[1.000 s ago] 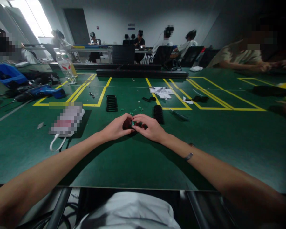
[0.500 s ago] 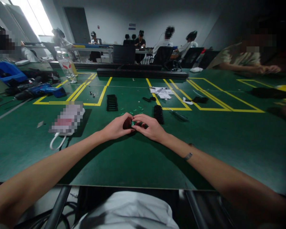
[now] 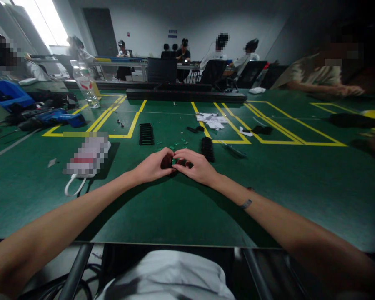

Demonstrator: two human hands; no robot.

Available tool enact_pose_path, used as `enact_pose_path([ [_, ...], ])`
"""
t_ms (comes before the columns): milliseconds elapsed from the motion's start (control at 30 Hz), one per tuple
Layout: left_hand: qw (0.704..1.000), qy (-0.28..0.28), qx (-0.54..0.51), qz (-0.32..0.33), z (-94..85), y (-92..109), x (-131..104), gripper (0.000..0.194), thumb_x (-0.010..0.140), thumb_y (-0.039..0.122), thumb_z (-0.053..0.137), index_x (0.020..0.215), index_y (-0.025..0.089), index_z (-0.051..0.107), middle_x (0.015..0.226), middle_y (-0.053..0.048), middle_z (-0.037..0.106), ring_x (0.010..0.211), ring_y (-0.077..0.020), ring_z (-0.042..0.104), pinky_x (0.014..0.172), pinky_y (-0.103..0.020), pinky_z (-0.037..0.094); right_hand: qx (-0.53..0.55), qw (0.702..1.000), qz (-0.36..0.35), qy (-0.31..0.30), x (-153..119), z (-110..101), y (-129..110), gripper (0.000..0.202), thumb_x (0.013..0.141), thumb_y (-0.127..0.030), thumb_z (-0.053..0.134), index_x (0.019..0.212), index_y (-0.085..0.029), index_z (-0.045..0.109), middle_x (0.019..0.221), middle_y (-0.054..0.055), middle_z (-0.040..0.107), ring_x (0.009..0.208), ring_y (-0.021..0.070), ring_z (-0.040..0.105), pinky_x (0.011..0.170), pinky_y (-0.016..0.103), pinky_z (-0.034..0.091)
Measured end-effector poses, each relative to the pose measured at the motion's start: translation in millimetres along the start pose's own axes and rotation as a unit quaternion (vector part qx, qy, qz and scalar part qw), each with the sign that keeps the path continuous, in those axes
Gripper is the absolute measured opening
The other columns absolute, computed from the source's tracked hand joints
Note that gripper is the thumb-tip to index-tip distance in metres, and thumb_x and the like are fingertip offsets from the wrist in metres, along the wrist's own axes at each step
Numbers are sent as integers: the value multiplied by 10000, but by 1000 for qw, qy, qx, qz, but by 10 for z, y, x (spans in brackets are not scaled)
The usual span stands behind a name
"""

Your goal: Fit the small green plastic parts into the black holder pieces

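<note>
Both hands stay put on the green worktop [image 3: 181, 216]: left hand [image 3: 151, 167] and right hand [image 3: 196, 166] keep their fingers pinched together on 1 small dark part [image 3: 168, 162], just before 2 black trays [image 3: 146, 134].

A green table [image 3: 181, 208] carries black trays [image 3: 146, 134], papers [image 3: 213, 121] and a bottle [image 3: 86, 86].

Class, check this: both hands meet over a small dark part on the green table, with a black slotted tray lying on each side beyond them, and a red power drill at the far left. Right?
Not quite. The head view shows the power drill is blue, not red. The rest holds: left hand and right hand meet over the small dark part on the green table, slotted trays beyond.
</note>
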State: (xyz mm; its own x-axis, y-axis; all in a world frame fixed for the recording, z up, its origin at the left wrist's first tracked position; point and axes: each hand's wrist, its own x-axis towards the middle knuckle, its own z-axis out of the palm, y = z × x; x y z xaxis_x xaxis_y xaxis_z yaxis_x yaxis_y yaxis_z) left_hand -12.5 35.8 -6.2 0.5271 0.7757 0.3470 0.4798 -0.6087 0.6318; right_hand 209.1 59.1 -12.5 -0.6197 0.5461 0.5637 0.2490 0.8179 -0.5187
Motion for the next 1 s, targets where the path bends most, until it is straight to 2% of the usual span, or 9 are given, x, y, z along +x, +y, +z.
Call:
enact_pose_path([
  [133,1000,-3,-5,-1,-1,1,2,376,823,255,688,1140,184,500,898,-20,604,749,-166,569,652,-276,437,-4,1000,2,-2,1,-4,-2,241,910,-311,645,1123,-199,653,1207,99,629,844,170,654,649,283,559],
  [1000,1000,1,-9,-1,4,-9,0,368,832,258,689,1139,187,499,892,-11,611,746,-156,575,655,-270,438,-16,1000,1,0,-1,7,5,250,916,-315,639,1137,-199,654,1202,95,653,813,165,671,657,286,568],
])
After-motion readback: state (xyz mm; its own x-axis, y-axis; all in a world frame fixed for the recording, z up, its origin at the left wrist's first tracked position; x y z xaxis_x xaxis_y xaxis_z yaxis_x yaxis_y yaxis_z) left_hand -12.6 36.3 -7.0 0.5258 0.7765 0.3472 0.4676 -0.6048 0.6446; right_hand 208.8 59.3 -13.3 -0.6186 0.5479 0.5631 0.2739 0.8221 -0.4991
